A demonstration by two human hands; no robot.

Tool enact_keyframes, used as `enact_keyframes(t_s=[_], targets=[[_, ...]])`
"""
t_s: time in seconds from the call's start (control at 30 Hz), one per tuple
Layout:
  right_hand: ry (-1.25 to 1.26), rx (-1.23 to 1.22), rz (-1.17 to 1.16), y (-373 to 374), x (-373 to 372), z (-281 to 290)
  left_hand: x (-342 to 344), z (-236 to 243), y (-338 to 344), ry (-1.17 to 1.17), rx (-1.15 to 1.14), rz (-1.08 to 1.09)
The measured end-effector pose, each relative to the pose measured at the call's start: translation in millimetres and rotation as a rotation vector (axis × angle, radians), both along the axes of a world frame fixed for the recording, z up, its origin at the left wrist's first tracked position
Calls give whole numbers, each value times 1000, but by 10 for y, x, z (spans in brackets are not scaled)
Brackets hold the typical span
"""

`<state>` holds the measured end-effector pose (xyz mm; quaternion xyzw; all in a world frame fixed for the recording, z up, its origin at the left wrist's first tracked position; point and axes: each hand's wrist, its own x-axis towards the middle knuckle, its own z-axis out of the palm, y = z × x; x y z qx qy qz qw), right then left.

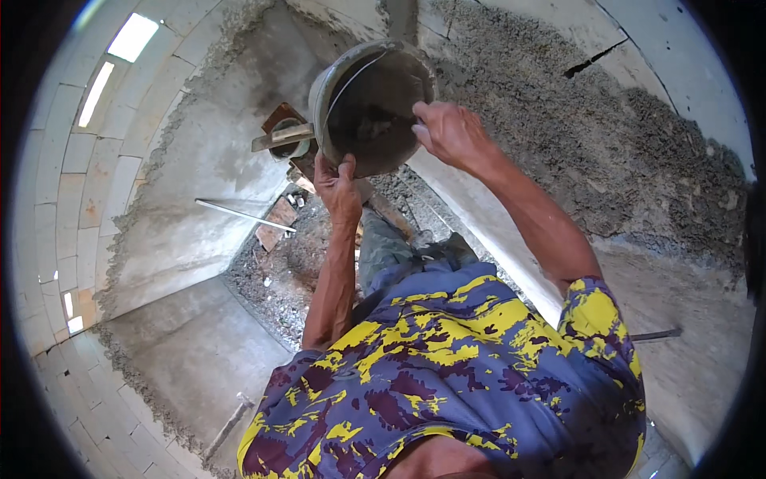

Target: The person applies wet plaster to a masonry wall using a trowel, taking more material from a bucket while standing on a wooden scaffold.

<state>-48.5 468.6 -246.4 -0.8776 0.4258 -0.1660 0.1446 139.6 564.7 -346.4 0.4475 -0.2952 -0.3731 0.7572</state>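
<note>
A large grey mortar-stained bucket [335,72] with a wire handle is tilted toward me, showing a dark inside with some lumpy material at the bottom. My left hand [339,188] is closed on its lower left rim. My right hand [447,132] grips the rim on the right side, with fingers curled over the edge. Left of the bucket, a wooden-handled tool or flat stick [266,142] lies across a smaller container [285,150], with a rusty brown board [271,113] behind it.
Rough mortar covers the right wall [558,120]; smoother plaster covers the left walls [191,255]. White block courses [80,160] have small openings. A white rod [243,214] leans at left over a rubble-strewn floor [279,295] with board pieces [278,219]. Metal bars [654,335] protrude low.
</note>
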Motion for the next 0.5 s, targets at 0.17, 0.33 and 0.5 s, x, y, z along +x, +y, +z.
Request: enact_keyframes(t_s=[0.17,0.33,0.5], targets=[[78,328,17,-201,-14,-412,-112,-65,-28,-206,-1,118],[218,-106,-98,-3,-400,-84,-159,-151,89,-150,102,12],[257,178,-31,17,-378,-952,-221,-165,60,-191,76,-55]])
